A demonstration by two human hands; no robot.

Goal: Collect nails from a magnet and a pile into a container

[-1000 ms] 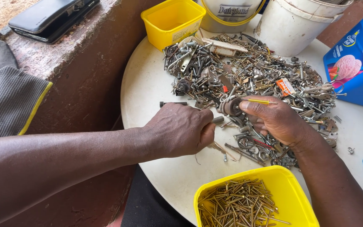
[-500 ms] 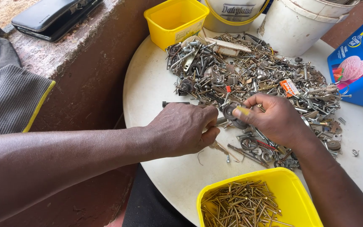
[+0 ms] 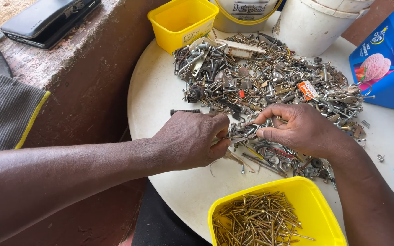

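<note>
Right hand [image 3: 304, 130]: a second ago its fingertips pinched a small yellowish piece above the heap of mixed metal hardware [image 3: 270, 86]; now the fingers lie flatter, spread low over the near edge of the heap, and that piece no longer shows.
Left hand [image 3: 192, 139]: has slid a little toward the right hand; fingertips now pinched together at the heap's near edge, just beside the right fingertips.
Gap between hands: narrower than before, the fingertips almost meeting.
Dark bolt [image 3: 184, 111]: earlier clear of the left knuckles, now just beside them.
</note>
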